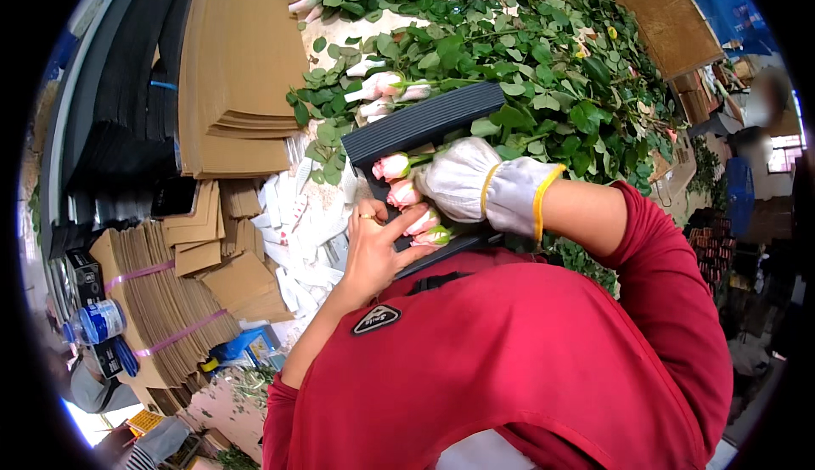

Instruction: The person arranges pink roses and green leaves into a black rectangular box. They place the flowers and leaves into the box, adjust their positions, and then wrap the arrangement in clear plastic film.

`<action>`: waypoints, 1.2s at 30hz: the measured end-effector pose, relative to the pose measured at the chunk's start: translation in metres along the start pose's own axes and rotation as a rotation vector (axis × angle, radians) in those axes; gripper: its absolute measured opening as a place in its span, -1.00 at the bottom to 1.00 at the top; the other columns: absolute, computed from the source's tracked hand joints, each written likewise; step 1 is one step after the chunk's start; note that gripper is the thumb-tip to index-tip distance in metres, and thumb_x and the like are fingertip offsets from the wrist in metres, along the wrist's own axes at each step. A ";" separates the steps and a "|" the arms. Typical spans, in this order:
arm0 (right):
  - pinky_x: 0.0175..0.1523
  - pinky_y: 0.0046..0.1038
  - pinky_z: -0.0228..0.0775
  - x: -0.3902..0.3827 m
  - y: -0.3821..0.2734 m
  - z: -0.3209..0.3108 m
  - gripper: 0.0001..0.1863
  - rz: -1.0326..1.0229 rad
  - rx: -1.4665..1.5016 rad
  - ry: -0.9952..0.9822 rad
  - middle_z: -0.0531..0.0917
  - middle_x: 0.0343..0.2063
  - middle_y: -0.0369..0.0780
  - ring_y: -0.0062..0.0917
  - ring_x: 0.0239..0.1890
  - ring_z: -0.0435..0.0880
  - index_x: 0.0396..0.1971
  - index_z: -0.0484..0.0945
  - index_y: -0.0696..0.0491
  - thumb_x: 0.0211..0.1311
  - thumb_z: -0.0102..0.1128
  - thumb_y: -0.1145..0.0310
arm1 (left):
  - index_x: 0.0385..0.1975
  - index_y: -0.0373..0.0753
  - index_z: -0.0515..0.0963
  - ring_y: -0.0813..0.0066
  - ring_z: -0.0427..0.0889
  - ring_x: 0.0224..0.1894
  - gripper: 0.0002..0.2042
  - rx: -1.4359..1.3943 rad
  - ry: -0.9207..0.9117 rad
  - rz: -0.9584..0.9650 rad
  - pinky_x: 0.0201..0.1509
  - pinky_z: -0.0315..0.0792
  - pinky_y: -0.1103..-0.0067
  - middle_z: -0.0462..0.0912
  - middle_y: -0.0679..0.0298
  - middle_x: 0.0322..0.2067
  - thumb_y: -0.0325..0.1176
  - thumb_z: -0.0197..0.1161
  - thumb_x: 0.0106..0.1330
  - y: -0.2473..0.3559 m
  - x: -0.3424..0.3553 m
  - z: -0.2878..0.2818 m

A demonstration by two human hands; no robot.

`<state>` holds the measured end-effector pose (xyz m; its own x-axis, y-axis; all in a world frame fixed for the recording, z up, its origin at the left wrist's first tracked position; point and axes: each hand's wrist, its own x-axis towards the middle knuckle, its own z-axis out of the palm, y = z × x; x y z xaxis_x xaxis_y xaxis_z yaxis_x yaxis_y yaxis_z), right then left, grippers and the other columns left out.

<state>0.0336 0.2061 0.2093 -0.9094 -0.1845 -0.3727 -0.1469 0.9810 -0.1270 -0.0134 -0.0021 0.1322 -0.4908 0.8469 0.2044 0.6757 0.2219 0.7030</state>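
Observation:
A short row of pink roses lies on a black corrugated sheet (424, 122), its far side raised in a fold. Two blooms, an upper rose (390, 167) and a second rose (404, 194), sit beside my gloved right hand (461, 181). That hand rests over the stems in a white glove with yellow edging; its fingers are hidden. My bare left hand (378, 236), with a ring on one finger, has its thumb and forefinger around a lower pink rose (423, 222). Just under it, a greener bloom (437, 236) shows between that hand and the sheet's near edge.
Leafy rose stems (543, 54) cover the table's far right, with sleeved buds (378, 88) beyond the sheet. Brown cardboard sheets (242, 62) and black sheets (127, 79) are stacked at left. White strips (293, 215), bundled cardboard (161, 300) and a water bottle (98, 321) lie nearer.

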 end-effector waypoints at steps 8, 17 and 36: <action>-0.27 -0.24 0.58 -0.006 0.006 -0.001 -0.79 -0.043 0.028 -0.131 0.72 -0.44 -0.14 -0.27 -0.36 0.75 -0.33 0.69 0.01 0.05 0.22 0.27 | -0.20 -0.16 0.68 0.11 0.43 0.14 -0.64 -0.231 -0.018 -0.010 0.23 0.30 0.33 0.55 0.17 0.11 -0.33 0.49 -0.07 -0.016 0.015 0.017; -0.34 -0.16 0.54 0.017 0.017 0.007 -0.81 0.049 0.064 0.062 0.71 -0.48 -0.05 -0.17 -0.40 0.73 -0.33 0.60 0.06 0.12 0.11 0.30 | 0.09 -0.16 0.52 0.18 0.37 0.13 -0.44 0.004 -0.003 0.026 0.27 0.15 0.35 0.53 0.21 0.09 -0.28 0.47 0.00 -0.012 0.012 0.018; -0.11 -0.26 0.57 0.118 0.113 -0.047 -0.66 0.273 -0.072 -0.222 0.72 -0.32 -0.08 -0.26 -0.28 0.73 -0.22 0.68 0.11 0.13 0.16 0.20 | 0.00 -0.19 0.58 0.13 0.50 0.13 -0.59 -0.262 0.047 -0.138 0.25 0.29 0.36 0.57 0.15 0.08 -0.41 0.40 0.10 -0.012 0.036 0.015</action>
<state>-0.1088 0.2981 0.1937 -0.8136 0.0839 -0.5754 0.0554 0.9962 0.0668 -0.0308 0.0326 0.1209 -0.5975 0.7926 0.1214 0.4386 0.1964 0.8770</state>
